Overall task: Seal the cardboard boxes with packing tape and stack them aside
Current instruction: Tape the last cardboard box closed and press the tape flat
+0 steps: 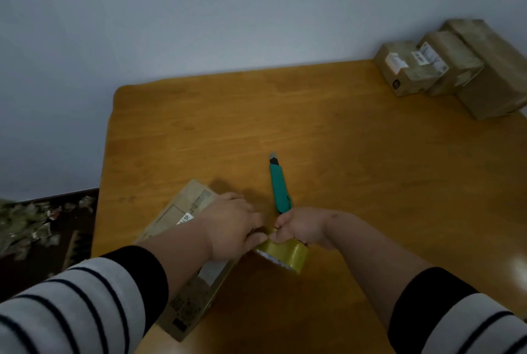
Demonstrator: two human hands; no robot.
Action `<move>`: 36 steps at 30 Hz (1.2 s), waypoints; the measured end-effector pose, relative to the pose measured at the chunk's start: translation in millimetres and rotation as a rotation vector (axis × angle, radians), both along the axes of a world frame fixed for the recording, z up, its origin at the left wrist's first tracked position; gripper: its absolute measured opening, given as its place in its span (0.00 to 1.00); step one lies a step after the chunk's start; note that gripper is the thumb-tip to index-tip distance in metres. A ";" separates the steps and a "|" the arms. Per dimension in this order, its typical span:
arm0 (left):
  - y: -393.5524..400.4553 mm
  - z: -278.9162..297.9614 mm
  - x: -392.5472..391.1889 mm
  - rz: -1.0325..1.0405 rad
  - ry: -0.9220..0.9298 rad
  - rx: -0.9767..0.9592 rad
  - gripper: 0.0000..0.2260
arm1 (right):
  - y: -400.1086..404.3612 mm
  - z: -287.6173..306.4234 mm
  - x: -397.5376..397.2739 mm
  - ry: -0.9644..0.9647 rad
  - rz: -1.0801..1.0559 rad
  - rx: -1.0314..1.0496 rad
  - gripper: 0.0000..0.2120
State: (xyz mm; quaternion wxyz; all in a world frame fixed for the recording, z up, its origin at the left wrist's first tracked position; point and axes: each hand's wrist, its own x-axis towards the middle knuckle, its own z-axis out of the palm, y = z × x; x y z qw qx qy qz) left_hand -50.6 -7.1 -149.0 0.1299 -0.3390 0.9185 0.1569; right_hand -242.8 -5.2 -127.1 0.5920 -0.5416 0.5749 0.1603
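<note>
One flat cardboard box [182, 242] lies near the table's [342, 131] front left edge, under our left hand [228, 228], which pinches the tape end. Our right hand [302, 228] grips the tape roll [285, 254] beside it. If the pinch slips, we judge the tape could snap back onto the roll; the utility knife's [279, 185] exposed blade lies close.

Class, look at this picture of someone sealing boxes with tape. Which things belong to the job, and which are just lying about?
Belongs to the job:
roll of tape, held in both hands
flat cardboard box under the left hand
right hand
teal box cutter
stacked boxes at the far corner

Just lying about:
scattered scraps on the floor
</note>
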 end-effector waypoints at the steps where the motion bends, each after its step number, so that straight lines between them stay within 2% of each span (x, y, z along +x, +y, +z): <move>1: 0.9 -2.5 -1.0 -0.012 -0.020 -0.041 0.19 | -0.7 0.8 0.4 0.009 -0.003 0.002 0.12; 3: 0.1 -4.4 0.2 -0.023 -0.025 -0.082 0.21 | -1.4 2.5 0.7 0.019 -0.011 0.007 0.13; 6: -5.6 -0.5 7.0 0.028 -0.001 -0.128 0.31 | -2.2 3.7 1.0 0.019 0.013 0.002 0.20; 8: -13.9 0.2 19.3 0.230 -0.050 -0.210 0.34 | -4.0 3.1 0.2 0.023 0.031 -0.012 0.20; 10: -19.7 -3.5 36.9 0.549 -0.127 -0.184 0.37 | -6.1 1.9 -0.9 0.021 0.070 -0.024 0.17; 12: -24.6 -5.6 51.1 0.840 -0.100 -0.024 0.43 | -8.4 0.4 0.1 0.013 0.083 -0.034 0.13; 14: -29.2 -3.8 57.3 0.951 -0.002 0.142 0.47 | -10.6 -0.2 2.7 0.004 0.042 -0.026 0.10; 17: -42.4 3.9 61.8 0.844 -0.033 0.174 0.47 | -11.5 1.4 11.1 -0.004 0.021 0.013 0.08; 18: -49.7 7.2 63.4 0.793 -0.076 0.123 0.45 | -11.2 2.1 15.4 -0.008 0.023 0.014 0.11; 21: -68.4 14.5 63.2 0.742 -0.169 -0.248 0.39 | -10.0 -1.4 27.7 -0.029 -0.047 -0.017 0.23; 22: -69.4 15.5 60.9 0.785 -0.137 -0.336 0.37 | -9.9 -3.6 31.8 -0.035 -0.060 -0.022 0.27; 24: -61.2 15.4 53.5 0.894 0.024 -0.387 0.30 | -10.5 -8.0 37.5 -0.053 -0.092 0.008 0.32; 26: -40.6 7.7 50.0 0.891 0.140 -0.366 0.29 | -11.2 -9.9 40.7 -0.077 -0.137 0.059 0.34; 30: -8.0 -8.4 61.1 0.768 0.009 -0.139 0.46 | -9.8 -8.3 44.7 -0.091 -0.129 0.110 0.32; 32: -10.2 -13.3 67.7 0.745 -0.046 -0.081 0.47 | -7.5 -6.1 45.6 -0.109 -0.100 0.167 0.27; 34: -16.1 -12.1 69.5 0.716 -0.081 -0.056 0.46 | -4.4 -5.4 45.7 -0.122 -0.078 0.211 0.17; 36: -21.6 -9.6 70.9 0.703 -0.103 -0.033 0.47 | -2.4 -5.7 46.6 -0.126 -0.063 0.209 0.17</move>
